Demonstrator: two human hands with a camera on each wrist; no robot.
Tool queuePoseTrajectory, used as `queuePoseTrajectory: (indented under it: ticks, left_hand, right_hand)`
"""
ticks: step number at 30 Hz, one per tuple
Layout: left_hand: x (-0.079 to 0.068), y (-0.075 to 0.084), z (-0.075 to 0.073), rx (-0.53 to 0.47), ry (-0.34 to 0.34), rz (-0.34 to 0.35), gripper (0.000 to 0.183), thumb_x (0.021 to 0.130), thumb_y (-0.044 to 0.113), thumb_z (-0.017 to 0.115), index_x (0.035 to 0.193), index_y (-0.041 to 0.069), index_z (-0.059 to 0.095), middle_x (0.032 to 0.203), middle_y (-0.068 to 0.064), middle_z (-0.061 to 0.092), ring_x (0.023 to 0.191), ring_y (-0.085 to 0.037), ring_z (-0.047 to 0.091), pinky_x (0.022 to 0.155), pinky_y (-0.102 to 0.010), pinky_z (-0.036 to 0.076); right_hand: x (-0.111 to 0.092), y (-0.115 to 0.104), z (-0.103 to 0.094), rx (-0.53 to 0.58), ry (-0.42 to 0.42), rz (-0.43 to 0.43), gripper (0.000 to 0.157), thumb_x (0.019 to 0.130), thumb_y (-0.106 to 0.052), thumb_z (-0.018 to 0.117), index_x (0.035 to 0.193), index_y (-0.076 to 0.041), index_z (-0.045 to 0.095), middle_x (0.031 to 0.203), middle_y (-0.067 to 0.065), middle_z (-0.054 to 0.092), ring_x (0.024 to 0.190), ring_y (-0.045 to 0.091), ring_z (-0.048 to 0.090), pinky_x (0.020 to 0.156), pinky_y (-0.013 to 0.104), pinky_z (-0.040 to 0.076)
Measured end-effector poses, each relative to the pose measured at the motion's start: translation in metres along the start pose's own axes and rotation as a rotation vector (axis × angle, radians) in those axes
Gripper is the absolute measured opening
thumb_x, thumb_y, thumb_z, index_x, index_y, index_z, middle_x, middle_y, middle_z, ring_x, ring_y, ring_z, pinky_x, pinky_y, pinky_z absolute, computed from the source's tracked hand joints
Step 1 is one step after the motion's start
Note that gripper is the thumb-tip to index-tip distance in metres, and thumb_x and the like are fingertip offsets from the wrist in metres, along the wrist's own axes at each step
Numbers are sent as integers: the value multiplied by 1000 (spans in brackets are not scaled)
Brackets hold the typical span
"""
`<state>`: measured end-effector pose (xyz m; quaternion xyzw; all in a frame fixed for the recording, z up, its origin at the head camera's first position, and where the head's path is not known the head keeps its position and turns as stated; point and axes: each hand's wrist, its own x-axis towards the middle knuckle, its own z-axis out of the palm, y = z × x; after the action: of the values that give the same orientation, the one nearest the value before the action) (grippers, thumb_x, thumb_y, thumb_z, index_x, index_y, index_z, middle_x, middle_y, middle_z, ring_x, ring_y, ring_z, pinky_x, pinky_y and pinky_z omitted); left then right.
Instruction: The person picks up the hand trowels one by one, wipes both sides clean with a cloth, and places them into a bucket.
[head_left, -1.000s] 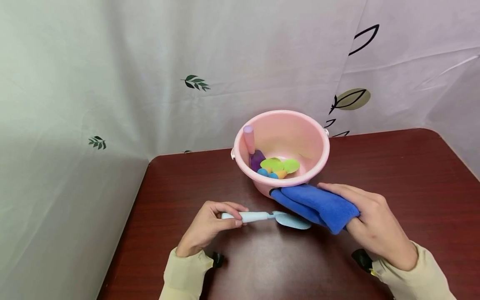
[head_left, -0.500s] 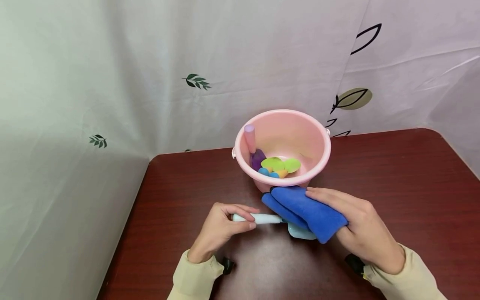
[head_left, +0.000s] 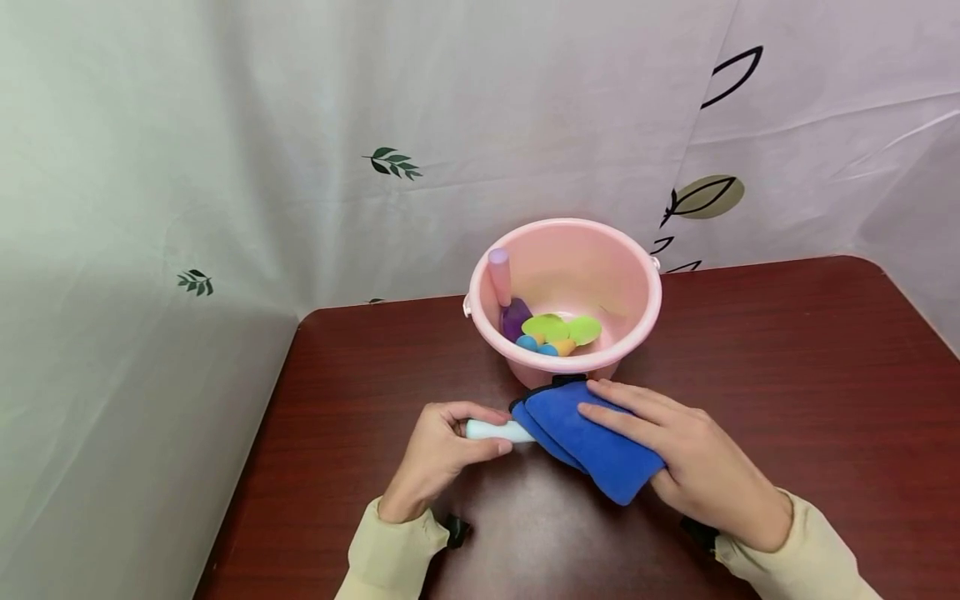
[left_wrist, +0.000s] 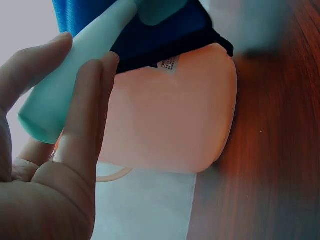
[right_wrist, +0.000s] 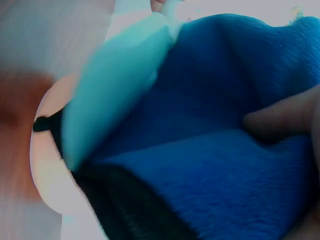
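Observation:
My left hand (head_left: 438, 450) pinches the pale blue handle of a toy shovel (head_left: 495, 430) between thumb and fingers. A folded blue cloth (head_left: 581, 437) with black edging is in my right hand (head_left: 697, 454), its fingers on top and its thumb underneath. From the head view the shovel's blade is hidden by this cloth. The right wrist view shows the shovel blade (right_wrist: 115, 85) lying between the cloth's folds, with the thumb (right_wrist: 285, 117) against the fabric. In the left wrist view the handle (left_wrist: 85, 70) slants up towards the cloth.
A pink bucket (head_left: 637, 333) stands just beyond the hands, near the table's back edge. Inside are a purple piece (head_left: 515, 319) with a pink handle, green pieces (head_left: 581, 330) and blue-and-orange handles. White printed curtain (head_left: 525, 108) hangs behind the dark red table (head_left: 795, 358).
My right hand has moved left and slightly down with the cloth, which now covers the shovel's blade. My left hand has shifted a little to the right with the handle.

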<state>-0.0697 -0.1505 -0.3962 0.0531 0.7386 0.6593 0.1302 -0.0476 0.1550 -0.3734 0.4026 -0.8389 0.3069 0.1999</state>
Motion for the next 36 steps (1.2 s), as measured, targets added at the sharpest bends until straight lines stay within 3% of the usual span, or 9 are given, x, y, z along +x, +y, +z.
queuePoseTrajectory:
  ticks: [5,9,12,17,22,24,28,30,36]
  left_hand:
    - [1,0,0,-29,16,2,26,72,1,88,97,2,80,99,-11,76,85,-22,71,70,-29,57]
    - [1,0,-2,-42,39,-14,28,72,6,90,97,2,80,99,-12,76,88,-26,72,72,-30,58]
    - [1,0,-4,-65,55,-29,29,72,6,90,98,0,79,99,-13,76,90,-27,71,73,-30,58]
    - [0,1,-9,-92,88,-40,29,71,4,90,97,-2,79,99,-14,76,93,-29,70,71,-28,56]
    - [0,3,-14,-139,93,-23,31,71,2,89,99,-5,77,100,-16,75,97,-32,70,73,-29,57]
    - [1,3,-16,-148,96,-10,31,72,1,88,99,-6,77,100,-17,75,96,-32,70,73,-29,57]
    - [0,3,-21,-157,98,3,30,72,-1,87,99,-8,75,100,-18,75,95,-30,70,72,-28,56]
    - [0,3,-23,-160,94,4,31,72,-1,87,99,-9,75,100,-18,75,95,-30,70,72,-28,56]
    - [0,3,-29,-160,90,17,29,73,-3,86,99,-10,74,98,-17,75,92,-29,71,73,-28,56]
  right_hand:
    - [-1,2,5,-16,-138,-24,91,60,16,52,143,-18,57,150,7,49,138,26,46,115,14,19]
    - [-4,1,8,-41,-269,7,93,62,14,59,148,-21,52,155,3,45,141,27,42,116,13,12]
    - [-5,1,7,-43,-326,47,92,65,13,64,149,-21,50,156,2,43,142,26,41,113,11,18]
    - [-6,4,0,-50,-331,83,90,63,16,67,146,-18,55,152,3,48,138,25,46,107,9,29]
    - [-8,8,-5,-61,-320,86,87,61,17,65,142,-16,59,150,4,51,134,26,50,107,6,25]
    - [-8,9,-7,-63,-328,92,86,60,17,65,140,-15,61,149,4,52,134,27,51,104,12,35]
    - [-8,11,-11,-65,-359,108,84,59,19,66,137,-13,64,148,6,53,132,29,52,95,34,52]
    - [-8,12,-12,-63,-368,112,82,59,19,66,135,-13,65,147,6,54,132,30,53,91,42,54]
    - [-10,16,-16,-84,-352,102,75,60,19,63,127,-12,71,139,7,60,126,30,58,91,46,54]
